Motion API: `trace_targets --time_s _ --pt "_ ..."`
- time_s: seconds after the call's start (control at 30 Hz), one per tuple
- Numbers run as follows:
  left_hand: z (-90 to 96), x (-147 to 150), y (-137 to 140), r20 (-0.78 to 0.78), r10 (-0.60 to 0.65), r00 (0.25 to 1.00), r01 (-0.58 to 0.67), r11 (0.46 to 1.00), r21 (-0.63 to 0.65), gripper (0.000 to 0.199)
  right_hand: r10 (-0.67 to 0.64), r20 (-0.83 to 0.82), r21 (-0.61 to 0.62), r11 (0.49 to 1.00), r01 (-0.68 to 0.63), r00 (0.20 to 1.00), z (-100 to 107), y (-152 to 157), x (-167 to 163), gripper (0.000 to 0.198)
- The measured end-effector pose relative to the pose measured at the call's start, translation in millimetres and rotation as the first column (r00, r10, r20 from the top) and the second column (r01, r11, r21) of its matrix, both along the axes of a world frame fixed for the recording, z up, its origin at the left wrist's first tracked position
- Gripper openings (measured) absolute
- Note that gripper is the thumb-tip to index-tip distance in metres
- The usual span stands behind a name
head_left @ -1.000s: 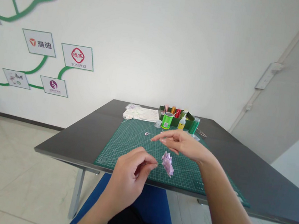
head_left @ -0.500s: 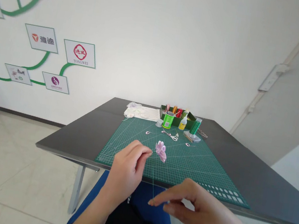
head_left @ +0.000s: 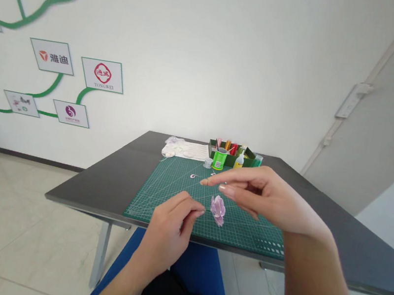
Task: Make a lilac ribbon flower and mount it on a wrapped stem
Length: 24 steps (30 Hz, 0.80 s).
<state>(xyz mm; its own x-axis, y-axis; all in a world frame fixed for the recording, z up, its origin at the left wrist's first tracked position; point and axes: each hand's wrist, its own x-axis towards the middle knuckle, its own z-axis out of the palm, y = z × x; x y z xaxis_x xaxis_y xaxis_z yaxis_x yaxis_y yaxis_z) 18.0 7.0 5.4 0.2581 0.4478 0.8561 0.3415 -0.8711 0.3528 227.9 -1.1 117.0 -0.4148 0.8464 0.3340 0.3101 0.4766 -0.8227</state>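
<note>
My left hand (head_left: 171,226) pinches the thin stem of a small lilac flower (head_left: 218,209) between thumb and forefinger, above the front part of the green cutting mat (head_left: 163,192). The flower head faces right, beyond the fingertips. Higher up and to the right, my right hand (head_left: 267,196) is raised over the flower with its forefinger stretched to the left and its thumb close below. A fine thread ran to this hand in the earlier view; against the mat it is too thin to make out now. Scissors on the mat are hidden behind the right hand.
Behind the mat stand a green box (head_left: 230,160) of thread spools, a bright green tin (head_left: 219,159), a small glue bottle (head_left: 239,160) and a clear little tub (head_left: 208,162). White sheets (head_left: 192,150) lie at the back left. A small wire loop (head_left: 193,176) rests on the mat.
My right hand has risen from below the table's front edge to above the flower. My left hand has shifted slightly right and down, and the flower has turned a little.
</note>
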Motion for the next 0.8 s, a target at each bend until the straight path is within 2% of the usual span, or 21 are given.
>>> trace_targets --time_s 0.1,0.23,0.4,0.53,0.63,0.7,0.8 --pt "0.8 0 0 0.007 -0.01 1.0 0.01 1.0 0.007 0.017 0.082 0.077 -0.001 0.997 -0.083 0.994 -1 19 2 0.036" --pt "3.5 -2 -2 0.024 -0.014 1.0 0.013 1.0 0.009 0.017 0.061 0.089 -0.027 0.998 -0.058 0.994 -11 42 4 0.039" --pt "6.0 -8 -3 0.073 0.023 0.997 -0.026 0.999 0.034 0.017 0.075 0.093 -0.117 0.991 -0.064 0.993 -51 52 6 0.036" --pt "4.4 -11 2 0.092 0.081 0.992 -0.084 0.996 0.033 0.018 0.148 0.079 -0.234 0.964 -0.126 0.986 -98 30 11 0.039" --pt "1.8 -11 6 0.079 0.098 0.992 -0.1 0.995 0.029 0.019 0.166 -0.091 -0.376 0.907 -0.188 0.982 -124 2 15 0.051" --pt "0.6 -11 8 0.067 0.104 0.992 -0.106 0.994 0.034 0.019 0.108 -0.143 -0.425 0.891 -0.16 0.984 -131 -17 15 0.054" --pt "0.4 -10 10 0.072 0.123 0.99 -0.126 0.991 0.044 0.019 0.064 -0.142 -0.473 0.872 -0.125 0.988 -128 -36 10 0.053"
